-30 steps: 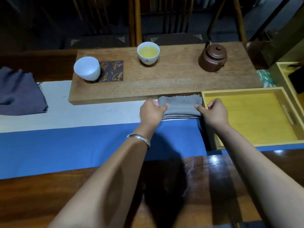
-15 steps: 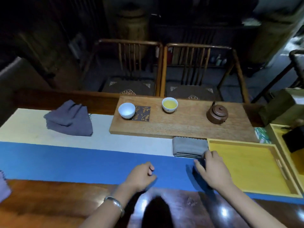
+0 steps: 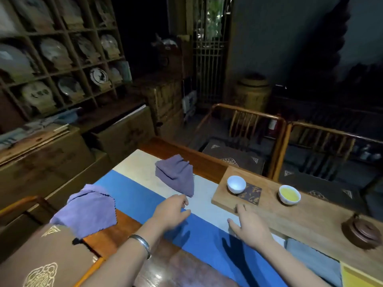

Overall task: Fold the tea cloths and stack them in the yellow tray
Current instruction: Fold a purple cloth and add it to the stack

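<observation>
A crumpled dark purple tea cloth (image 3: 176, 175) lies on the pale strip of the table runner, just beyond my left hand (image 3: 171, 211), which hovers over the blue strip with loose fingers and nothing in it. A lighter purple cloth (image 3: 88, 210) hangs over the table's left edge. My right hand (image 3: 249, 226) rests flat with spread fingers by the wooden tea board (image 3: 290, 220). The folded grey cloth (image 3: 315, 259) lies at the lower right, beside a corner of the yellow tray (image 3: 360, 278).
On the tea board stand an empty white cup (image 3: 235, 184), a cup of yellow tea (image 3: 289, 194) and a brown clay teapot (image 3: 361, 232). Wooden chairs (image 3: 248, 139) line the far side. A brown cushion (image 3: 41, 259) lies at the lower left.
The view has swung left and up. Both hands have let go of the folded grey cloth and moved left along the runner, the left hand now close to the dark purple cloth.
</observation>
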`<state>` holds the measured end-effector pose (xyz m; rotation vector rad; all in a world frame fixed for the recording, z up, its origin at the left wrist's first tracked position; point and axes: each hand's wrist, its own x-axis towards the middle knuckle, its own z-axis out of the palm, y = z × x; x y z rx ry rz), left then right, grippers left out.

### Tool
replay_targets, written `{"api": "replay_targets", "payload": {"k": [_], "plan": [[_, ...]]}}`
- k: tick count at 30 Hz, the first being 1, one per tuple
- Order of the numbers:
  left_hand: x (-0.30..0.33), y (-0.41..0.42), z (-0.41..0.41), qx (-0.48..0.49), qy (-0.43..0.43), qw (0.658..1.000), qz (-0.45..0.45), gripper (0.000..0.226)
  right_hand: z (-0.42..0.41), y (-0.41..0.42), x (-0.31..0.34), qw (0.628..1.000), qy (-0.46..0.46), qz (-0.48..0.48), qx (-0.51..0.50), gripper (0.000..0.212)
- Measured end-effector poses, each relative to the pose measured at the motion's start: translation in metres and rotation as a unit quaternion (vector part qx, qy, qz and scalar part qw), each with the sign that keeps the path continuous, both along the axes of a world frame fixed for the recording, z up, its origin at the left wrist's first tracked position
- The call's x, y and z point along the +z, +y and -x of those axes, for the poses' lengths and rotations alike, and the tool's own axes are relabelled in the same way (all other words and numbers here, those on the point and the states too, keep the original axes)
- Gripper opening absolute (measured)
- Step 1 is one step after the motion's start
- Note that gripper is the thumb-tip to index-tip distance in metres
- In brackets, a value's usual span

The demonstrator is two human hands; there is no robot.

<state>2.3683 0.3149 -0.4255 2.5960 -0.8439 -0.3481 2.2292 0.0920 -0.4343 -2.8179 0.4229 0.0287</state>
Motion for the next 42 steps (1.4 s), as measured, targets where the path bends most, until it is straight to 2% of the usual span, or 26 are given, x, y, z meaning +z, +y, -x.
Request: {"api": "replay_targets", "payload": {"k": [5, 13, 20, 23, 27, 33, 38, 42], "plan": [[0.001, 0.031, -0.048, 0.041, 0.004, 0.999, 0.002, 0.026, -0.07, 0.035, 0.011, 0.999, -0.015, 0.007, 0.037, 0.034], [-0.031, 0.048, -0.162, 0.046, 0.027, 0.999, -0.006, 0.029, -0.188, 0.065, -0.002, 0.998, 0.038, -0.001, 0.049, 0.034], [-0.076, 0.043, -0.271, 0.041, 0.04, 0.998, -0.002, 0.023, -0.271, 0.067, -0.041, 0.996, 0.088, -0.022, -0.004, 0.037], [-0.094, 0.042, -0.306, 0.065, 0.055, 0.996, 0.011, 0.029, -0.296, 0.061, -0.054, 0.995, 0.095, -0.025, -0.023, 0.037], [-0.117, 0.037, -0.337, 0.117, 0.095, 0.988, 0.043, 0.027, -0.335, 0.05, -0.067, 0.995, 0.091, -0.027, -0.033, 0.032], [-0.15, 0.024, -0.368, 0.119, 0.097, 0.987, 0.051, 0.022, -0.386, 0.035, -0.09, 0.993, 0.106, -0.037, -0.047, 0.034], [-0.168, 0.016, -0.393, 0.112, 0.069, 0.991, 0.014, 0.04, -0.412, 0.019, -0.118, 0.987, 0.138, -0.039, -0.069, 0.039], [-0.177, 0.012, -0.407, 0.071, 0.044, 0.996, -0.025, 0.035, -0.421, 0.011, -0.137, 0.984, 0.157, -0.045, -0.075, 0.045]]}}
